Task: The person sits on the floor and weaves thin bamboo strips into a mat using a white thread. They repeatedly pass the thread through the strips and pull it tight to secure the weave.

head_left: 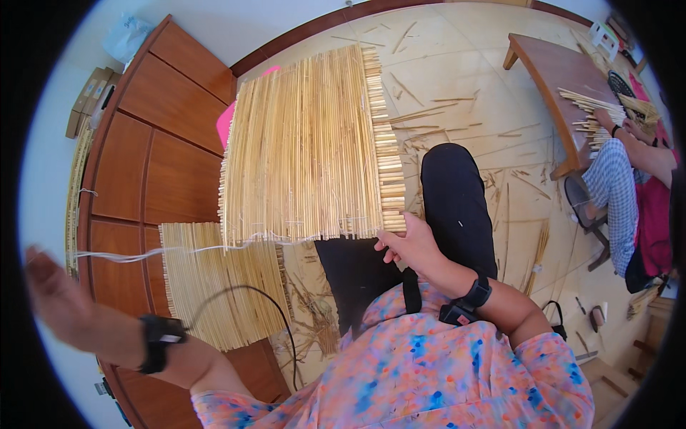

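A mat of straw-coloured reed stalks (300,143) lies raised before me, its near edge above my lap. White string (193,249) runs along that edge and stretches taut to the left. At the mat's near right corner my right hand (414,250) is closed, thumb and fingers gripping the stalk ends. Far out at the left, my left hand (61,297) is raised and smeared by motion. The string leads to its fingers, which look closed on it. A bright pink surface (226,125) shows from under the mat's left side.
A second reed mat (221,286) leans below, against the wooden cabinet (128,171). Loose stalks (443,118) litter the tiled floor. At the right, another person's hands (620,127) are among stalks on a low wooden table (543,79). A black cable (286,314) hangs by my left forearm.
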`<move>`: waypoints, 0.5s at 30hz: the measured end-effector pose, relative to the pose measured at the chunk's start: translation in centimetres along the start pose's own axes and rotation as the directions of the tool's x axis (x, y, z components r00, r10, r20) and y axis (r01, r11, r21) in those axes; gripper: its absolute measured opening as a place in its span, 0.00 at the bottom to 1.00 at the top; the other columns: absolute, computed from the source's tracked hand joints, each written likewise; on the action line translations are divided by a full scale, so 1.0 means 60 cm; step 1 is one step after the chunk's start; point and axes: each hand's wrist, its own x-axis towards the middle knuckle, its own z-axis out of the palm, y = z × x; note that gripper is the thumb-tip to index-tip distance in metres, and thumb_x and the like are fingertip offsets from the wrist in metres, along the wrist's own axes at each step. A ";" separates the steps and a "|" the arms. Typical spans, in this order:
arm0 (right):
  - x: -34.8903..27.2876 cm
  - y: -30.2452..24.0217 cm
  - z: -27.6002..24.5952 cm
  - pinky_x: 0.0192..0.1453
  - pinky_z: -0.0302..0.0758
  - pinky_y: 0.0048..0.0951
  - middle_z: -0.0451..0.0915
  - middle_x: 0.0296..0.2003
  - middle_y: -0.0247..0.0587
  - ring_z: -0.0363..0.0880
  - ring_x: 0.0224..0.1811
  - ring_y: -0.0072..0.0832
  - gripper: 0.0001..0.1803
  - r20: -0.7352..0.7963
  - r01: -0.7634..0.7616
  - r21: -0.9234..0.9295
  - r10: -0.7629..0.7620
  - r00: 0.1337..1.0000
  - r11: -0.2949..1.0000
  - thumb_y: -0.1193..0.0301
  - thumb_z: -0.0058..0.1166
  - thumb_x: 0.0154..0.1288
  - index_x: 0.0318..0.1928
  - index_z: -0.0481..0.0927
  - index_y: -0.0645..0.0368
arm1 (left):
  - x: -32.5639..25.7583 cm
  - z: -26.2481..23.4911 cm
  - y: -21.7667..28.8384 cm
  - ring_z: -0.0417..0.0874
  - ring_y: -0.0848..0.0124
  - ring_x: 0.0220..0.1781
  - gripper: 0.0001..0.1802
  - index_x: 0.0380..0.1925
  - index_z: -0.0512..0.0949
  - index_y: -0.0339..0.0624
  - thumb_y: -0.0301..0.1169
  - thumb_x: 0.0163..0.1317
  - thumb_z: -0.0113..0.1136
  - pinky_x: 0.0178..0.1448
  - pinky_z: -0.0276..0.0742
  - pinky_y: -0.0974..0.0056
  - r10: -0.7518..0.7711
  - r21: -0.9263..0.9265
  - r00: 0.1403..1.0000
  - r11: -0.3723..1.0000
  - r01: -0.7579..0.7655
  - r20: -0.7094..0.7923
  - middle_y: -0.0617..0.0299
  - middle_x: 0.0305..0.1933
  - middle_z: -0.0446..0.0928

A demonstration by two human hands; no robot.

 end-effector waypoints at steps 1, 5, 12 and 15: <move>0.000 0.002 0.001 0.24 0.75 0.23 0.85 0.32 0.41 0.81 0.23 0.21 0.24 0.005 0.002 0.003 -0.002 1.000 1.000 0.66 0.61 0.69 0.58 0.69 0.67 | -0.074 0.030 0.022 0.83 0.74 0.43 0.11 0.41 0.82 0.38 0.34 0.74 0.55 0.47 0.82 0.64 0.018 -0.013 0.983 1.000 -0.016 0.181 0.60 0.36 0.79; -0.004 -0.004 -0.002 0.23 0.74 0.20 0.85 0.31 0.39 0.80 0.22 0.19 0.19 -0.025 0.048 -0.051 -0.050 0.998 0.998 0.69 0.62 0.69 0.54 0.72 0.64 | -0.353 0.083 0.025 0.83 0.72 0.31 0.05 0.40 0.79 0.37 0.19 0.66 0.58 0.38 0.81 0.69 -0.069 -0.025 0.226 0.921 0.388 0.972 0.63 0.33 0.77; -0.007 -0.004 0.004 0.28 0.80 0.23 0.85 0.33 0.41 0.84 0.27 0.22 0.18 -0.007 0.146 -0.007 -0.146 0.989 0.989 0.73 0.62 0.67 0.53 0.73 0.67 | -0.562 0.115 0.037 0.83 0.57 0.28 0.10 0.41 0.82 0.36 0.18 0.58 0.66 0.32 0.79 0.58 0.097 -0.100 0.220 0.995 -0.001 0.971 0.51 0.33 0.78; -0.007 0.000 0.001 0.28 0.80 0.23 0.85 0.33 0.41 0.84 0.27 0.22 0.18 0.010 0.146 0.023 -0.146 0.989 0.989 0.74 0.62 0.67 0.53 0.73 0.67 | -0.574 0.117 0.044 0.82 0.49 0.31 0.07 0.40 0.82 0.39 0.24 0.61 0.64 0.35 0.78 0.53 0.019 -0.001 0.119 0.989 -0.148 0.993 0.49 0.33 0.79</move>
